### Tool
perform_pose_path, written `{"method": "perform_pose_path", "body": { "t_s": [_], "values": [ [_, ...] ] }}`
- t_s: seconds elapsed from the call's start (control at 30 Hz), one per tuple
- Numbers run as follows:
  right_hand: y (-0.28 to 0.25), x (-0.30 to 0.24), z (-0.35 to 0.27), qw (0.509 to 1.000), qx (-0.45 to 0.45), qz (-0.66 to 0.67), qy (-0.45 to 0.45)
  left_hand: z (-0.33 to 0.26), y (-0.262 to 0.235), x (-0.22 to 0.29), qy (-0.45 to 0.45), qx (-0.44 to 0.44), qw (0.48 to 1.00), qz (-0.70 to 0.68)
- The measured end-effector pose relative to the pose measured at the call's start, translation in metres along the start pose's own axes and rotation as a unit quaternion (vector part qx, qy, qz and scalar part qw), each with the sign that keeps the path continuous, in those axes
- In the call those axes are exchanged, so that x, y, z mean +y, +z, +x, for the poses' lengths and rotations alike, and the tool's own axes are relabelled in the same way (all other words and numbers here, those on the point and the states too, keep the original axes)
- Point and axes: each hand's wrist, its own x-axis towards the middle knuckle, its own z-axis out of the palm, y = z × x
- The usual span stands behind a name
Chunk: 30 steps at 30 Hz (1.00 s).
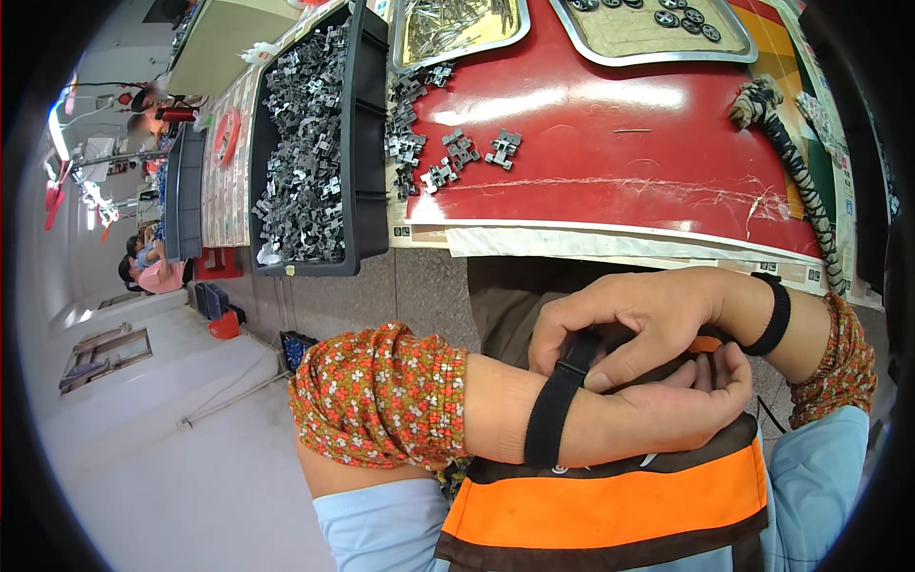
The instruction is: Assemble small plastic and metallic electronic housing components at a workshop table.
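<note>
My right hand [643,310] is pinched with thumb and fingers on the upper end of a black wrist strap [553,410]. That strap circles my left wrist. My left hand [691,405] is turned palm inward below it, its fingers loosely curled with a gap to the thumb and nothing visible in it. A second black band [770,315] sits around my right wrist. Both hands are in front of my dark apron with its orange panel [610,486], just off the table's near edge. Flowered sleeve covers [381,396] are on both forearms.
A red mat [610,124] covers the table; small dark metal links [503,148] lie at its left. A black bin [367,162] of such links stands beside it. Behind are a tray of thin pins [524,27] and a tray of black wheels [658,59]. A wrapped rod [796,162] curves down right.
</note>
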Motion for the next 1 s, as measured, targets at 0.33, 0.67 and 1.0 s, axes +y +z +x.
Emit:
{"method": "perform_pose_path", "body": {
  "t_s": [0.33,0.67,1.0],
  "values": [
    [-0.001,0.003,0.002,0.987,0.025,0.135,0.082,0.016,0.012,0.006,-0.215,0.112,0.967,-0.079],
    [-0.007,-0.009,0.006,0.982,0.136,0.112,0.066,0.02,0.03,0.018,-0.329,0.305,0.703,-0.551],
    [-0.016,-0.012,0.024,0.991,0.112,0.032,0.058,0.008,0.036,0.012,-0.251,0.126,0.671,-0.686]
  ]
}}
